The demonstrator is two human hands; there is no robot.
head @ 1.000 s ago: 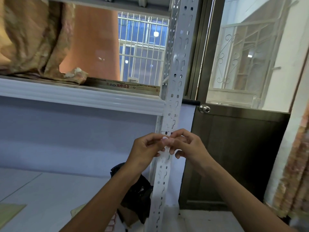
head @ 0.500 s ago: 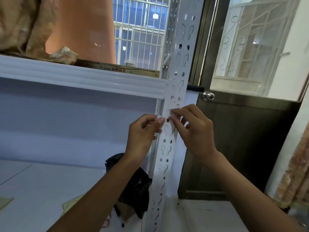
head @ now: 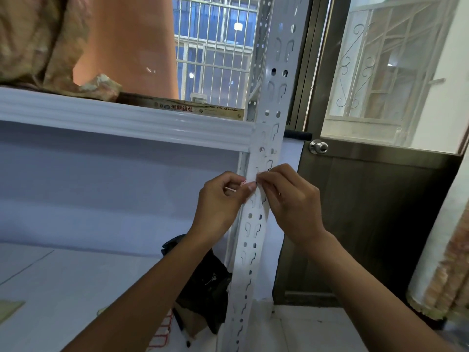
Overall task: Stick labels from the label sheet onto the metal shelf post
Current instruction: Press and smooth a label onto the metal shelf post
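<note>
At the far left, a patterned cloth (head: 38, 39) lies on the top of the shelf (head: 121, 120), with a flat printed box (head: 193, 109) along its right end; both sit lower in view than half a second ago, as the head has tilted up a little. On the lower shelf, near its right edge, a black bag (head: 203, 283) lies slumped, and a red-lined label sheet (head: 161, 334) shows beneath it at the bottom of the view.

The left hand (head: 219, 201) is at the post's left edge, where it was half a second ago, thumb and forefinger pinched together on a small white strip with a reddish mark; whether that strip is a label or its backing cannot be told. The post (head: 272, 128) runs upright through the middle, white and full of keyhole slots, with pale labels already pressed on just below the shelf's front rail.

The right hand (head: 291, 201) has stayed on the post's face, fingertips (head: 260, 180) bunched together and pressing against the metal just beside the left thumb. The two hands nearly touch. One second ago they were lower on the post and joined in front of it.

Right of the post stands a dark door (head: 368, 212) with a round knob (head: 318, 146), and a rolled mat (head: 446, 262) leans at the far right.
</note>
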